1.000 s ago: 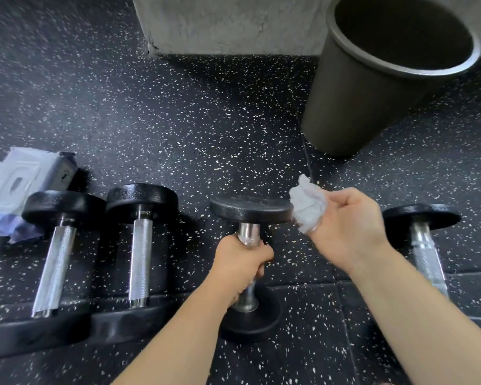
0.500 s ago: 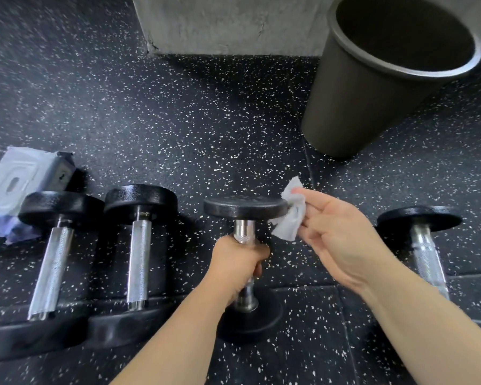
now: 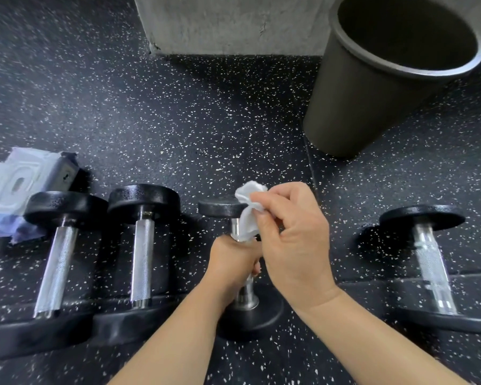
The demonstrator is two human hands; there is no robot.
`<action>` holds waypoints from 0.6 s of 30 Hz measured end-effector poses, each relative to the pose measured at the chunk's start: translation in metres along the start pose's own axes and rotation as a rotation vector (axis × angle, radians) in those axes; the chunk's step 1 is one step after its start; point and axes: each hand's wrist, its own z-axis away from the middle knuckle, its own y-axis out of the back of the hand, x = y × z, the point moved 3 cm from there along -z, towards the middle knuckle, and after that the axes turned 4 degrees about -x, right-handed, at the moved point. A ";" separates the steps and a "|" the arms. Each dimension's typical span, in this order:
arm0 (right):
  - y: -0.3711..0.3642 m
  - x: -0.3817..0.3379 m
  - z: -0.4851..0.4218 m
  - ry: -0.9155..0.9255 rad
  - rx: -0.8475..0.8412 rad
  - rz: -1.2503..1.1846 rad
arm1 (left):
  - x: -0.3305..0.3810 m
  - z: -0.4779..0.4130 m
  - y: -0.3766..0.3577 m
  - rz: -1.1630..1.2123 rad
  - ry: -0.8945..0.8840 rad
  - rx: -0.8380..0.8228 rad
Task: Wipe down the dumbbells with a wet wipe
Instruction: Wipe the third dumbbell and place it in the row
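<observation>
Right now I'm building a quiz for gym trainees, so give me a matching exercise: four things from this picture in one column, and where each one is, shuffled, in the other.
Things
1. wipe
2. bin
3. pack of wipes
4. left hand

Places
A. far left, behind the leftmost dumbbell
B. round the handle of the third dumbbell from the left
C. back right, by the wall
D. pinched in the right hand

Pairs: 1-D, 2-C, 3-A, 4-B

Dim, even light; glare on the chrome handles (image 3: 58, 259), wide-angle bending and blur toward the edges.
</observation>
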 end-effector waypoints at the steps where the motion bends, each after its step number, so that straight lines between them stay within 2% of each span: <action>1: 0.003 0.003 0.000 -0.027 0.006 -0.044 | -0.001 -0.001 -0.001 -0.004 0.005 0.006; 3: 0.010 0.014 -0.002 -0.161 0.023 -0.148 | -0.005 -0.006 -0.002 -0.023 0.016 0.010; 8: 0.003 0.060 -0.022 -0.736 -0.052 -0.460 | -0.010 -0.011 -0.001 -0.055 0.058 0.023; 10: -0.003 0.067 -0.022 -0.853 -0.068 -0.557 | -0.009 -0.011 -0.002 -0.059 0.058 0.033; 11: -0.003 0.067 -0.020 -0.846 -0.054 -0.523 | -0.009 -0.011 -0.002 -0.071 0.055 0.030; 13: 0.003 0.060 -0.010 -0.716 0.002 -0.353 | -0.010 -0.011 -0.003 -0.088 0.046 0.022; 15: 0.011 0.040 -0.001 -0.500 0.047 -0.229 | -0.010 -0.011 -0.005 -0.086 0.030 0.018; 18: 0.014 0.016 0.000 -0.076 0.069 -0.093 | -0.008 -0.011 -0.009 -0.111 0.018 0.030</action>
